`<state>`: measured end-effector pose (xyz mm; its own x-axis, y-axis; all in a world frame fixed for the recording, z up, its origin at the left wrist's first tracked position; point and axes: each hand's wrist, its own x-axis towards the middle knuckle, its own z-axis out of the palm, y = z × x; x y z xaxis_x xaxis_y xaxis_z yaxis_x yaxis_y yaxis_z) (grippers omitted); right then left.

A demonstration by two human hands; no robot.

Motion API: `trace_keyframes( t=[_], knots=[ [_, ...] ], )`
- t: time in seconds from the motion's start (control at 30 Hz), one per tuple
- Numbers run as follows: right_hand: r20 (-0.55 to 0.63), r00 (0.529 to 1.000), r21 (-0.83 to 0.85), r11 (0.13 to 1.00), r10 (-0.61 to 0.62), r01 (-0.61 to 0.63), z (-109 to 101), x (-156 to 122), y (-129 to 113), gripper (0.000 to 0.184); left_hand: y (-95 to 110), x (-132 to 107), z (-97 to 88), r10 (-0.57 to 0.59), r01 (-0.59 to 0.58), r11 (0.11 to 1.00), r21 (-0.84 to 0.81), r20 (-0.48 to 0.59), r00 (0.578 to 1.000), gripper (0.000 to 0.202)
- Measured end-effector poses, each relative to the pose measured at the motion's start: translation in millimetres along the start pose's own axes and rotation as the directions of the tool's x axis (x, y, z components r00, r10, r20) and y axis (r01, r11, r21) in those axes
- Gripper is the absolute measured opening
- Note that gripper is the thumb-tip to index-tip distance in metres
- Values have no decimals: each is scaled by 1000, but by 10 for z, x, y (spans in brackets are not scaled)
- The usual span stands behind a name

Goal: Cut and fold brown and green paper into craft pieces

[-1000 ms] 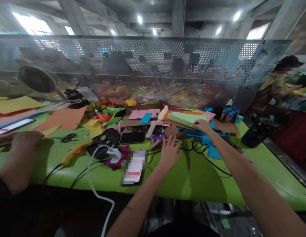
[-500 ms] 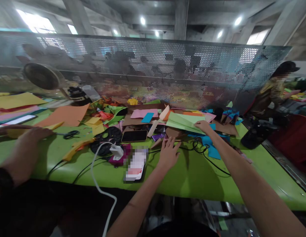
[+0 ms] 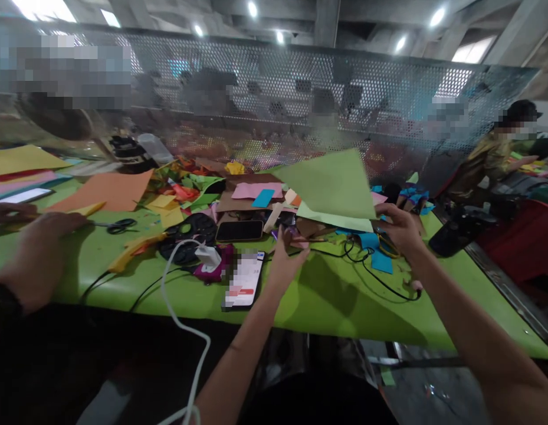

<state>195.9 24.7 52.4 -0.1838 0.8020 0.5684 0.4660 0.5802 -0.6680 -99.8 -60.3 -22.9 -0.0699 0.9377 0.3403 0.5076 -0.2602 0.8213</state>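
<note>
My right hand point(image 3: 402, 229) pinches the right edge of a light green paper sheet point(image 3: 331, 182). That sheet is raised and tilted above the pile, and a second pale green sheet point(image 3: 335, 219) lies under it. My left hand point(image 3: 285, 257) is over the table with thumb and fingers apart, holding nothing. Its fingertips are by a small purple item point(image 3: 274, 235), partly hidden. Left of this hand lie a dark phone point(image 3: 239, 231) and a phone with a lit screen point(image 3: 246, 280).
A co-worker's hands point(image 3: 52, 236) are at the left, near scissors point(image 3: 121, 225) and a yellow glue gun point(image 3: 134, 252). A magenta power block point(image 3: 216, 265) carries a white cable. Black cords point(image 3: 357, 251) cross the green table point(image 3: 344, 301). A perforated metal screen point(image 3: 274, 100) stands behind.
My right hand has lifted the green sheet off the pile and moved right with it. My left hand has shifted slightly left and turned. The view has tilted down a little.
</note>
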Motion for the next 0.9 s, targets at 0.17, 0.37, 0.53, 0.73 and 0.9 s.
trace_keyframes(
  t=[0.17,0.37,0.53,0.73,0.9],
  knots=[
    [252,966,157,982,58,-100,-117,-668,-9,14,116,-370,-187,16,-20,991,-135,-36,999,107],
    [449,892,132,983,52,-124,28,-1103,-87,8,205,-845,-297,-29,58,964,-260,112,993,103],
    [484,875,9,1000,13,-19,128,-1307,-95,32,151,-1084,-320,-32,98,972,-212,293,955,35],
    [430,903,-255,960,9,112,69,-1465,-18,56,152,-1178,-357,-2,25,998,-58,353,935,12],
    [339,939,-435,894,53,106,-116,-1520,75,47,277,-1166,-410,-41,121,978,-170,412,910,15]
  ],
)
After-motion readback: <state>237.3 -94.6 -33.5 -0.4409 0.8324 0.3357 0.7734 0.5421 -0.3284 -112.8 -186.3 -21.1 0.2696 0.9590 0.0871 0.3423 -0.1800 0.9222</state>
